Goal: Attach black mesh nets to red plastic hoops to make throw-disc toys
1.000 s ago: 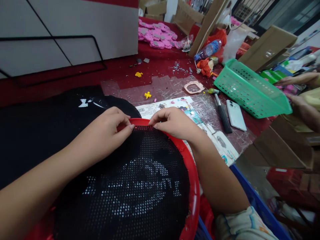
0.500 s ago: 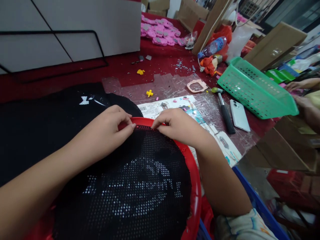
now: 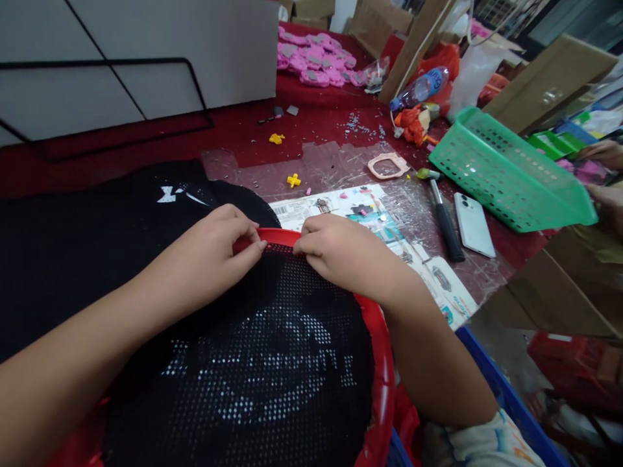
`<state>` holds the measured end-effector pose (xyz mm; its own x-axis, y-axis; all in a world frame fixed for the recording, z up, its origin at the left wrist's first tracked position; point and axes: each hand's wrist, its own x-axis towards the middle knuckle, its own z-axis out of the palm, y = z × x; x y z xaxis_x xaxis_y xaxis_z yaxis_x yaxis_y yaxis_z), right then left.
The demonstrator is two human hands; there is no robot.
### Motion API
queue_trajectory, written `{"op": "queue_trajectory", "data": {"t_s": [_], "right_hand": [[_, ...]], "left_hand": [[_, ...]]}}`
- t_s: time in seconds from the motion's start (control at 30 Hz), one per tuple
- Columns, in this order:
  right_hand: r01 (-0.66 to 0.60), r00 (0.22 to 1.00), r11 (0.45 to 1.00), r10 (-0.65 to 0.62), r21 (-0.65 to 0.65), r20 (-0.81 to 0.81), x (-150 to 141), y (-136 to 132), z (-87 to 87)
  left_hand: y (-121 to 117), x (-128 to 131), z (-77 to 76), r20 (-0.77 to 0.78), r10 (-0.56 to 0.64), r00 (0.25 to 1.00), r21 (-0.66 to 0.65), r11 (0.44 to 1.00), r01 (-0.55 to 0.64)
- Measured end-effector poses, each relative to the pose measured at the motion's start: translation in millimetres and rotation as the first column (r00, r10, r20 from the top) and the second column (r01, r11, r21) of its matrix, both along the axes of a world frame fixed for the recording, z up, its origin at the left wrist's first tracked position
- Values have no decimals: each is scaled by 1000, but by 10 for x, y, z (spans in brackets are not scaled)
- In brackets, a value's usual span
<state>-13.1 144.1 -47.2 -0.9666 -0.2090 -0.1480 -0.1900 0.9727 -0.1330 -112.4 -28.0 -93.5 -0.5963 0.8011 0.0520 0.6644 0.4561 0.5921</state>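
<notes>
A black perforated sheet [image 3: 272, 363] with a pale printed pattern lies over a round red plastic rim [image 3: 382, 376]. At its far edge, my left hand [image 3: 221, 243] is closed, thumb and forefinger pinching the sheet's border against the rim. Just to the right, my right hand [image 3: 335, 250] pinches the same border, fingers bent and fingertips partly hidden. A short stretch of red rim shows between the two hands. Behind my left forearm spreads another black sheet [image 3: 97, 227] with a small white bow mark.
Right of my hands lie a black-handled hammer [image 3: 446, 227], a white phone [image 3: 474, 224] and a green basket [image 3: 511, 175]. Printed cardboard [image 3: 389, 227] lies beyond the rim. Pink pieces [image 3: 316, 58] are heaped at the back. Another person's hand [image 3: 606, 194] is at far right.
My right hand has shifted slightly left along the border, its fingers curling in more. The left hand keeps its pinch. The view has turned a little.
</notes>
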Motion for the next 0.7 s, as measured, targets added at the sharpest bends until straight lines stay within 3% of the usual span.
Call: {"op": "queue_trajectory", "data": {"t_s": [0.1, 0.23, 0.4, 0.47, 0.57, 0.7], "right_hand": [[-1, 1000, 999, 2, -41, 15, -5, 22, 12], [18, 1000, 998, -17, -57, 22, 3, 35, 16], [45, 999, 990, -41, -137, 35, -11, 37, -20], [72, 997, 973, -63, -221, 48, -12, 54, -22], [208, 978, 911, -196, -356, 68, 18, 115, 25], [363, 924, 864, -286, -349, 255, 78, 231, 122]], "left_hand": [[-11, 11, -30, -113, -86, 990, -7, 996, 85], [-34, 49, -63, -279, -272, 921, -62, 962, 265], [-60, 63, -80, -418, -371, 829, -162, 929, 334], [-64, 54, -92, -443, -383, 811, -184, 924, 336], [-66, 38, -113, -437, -362, 824, -171, 932, 319], [-62, 14, -141, -376, -327, 867, -130, 945, 299]]}}
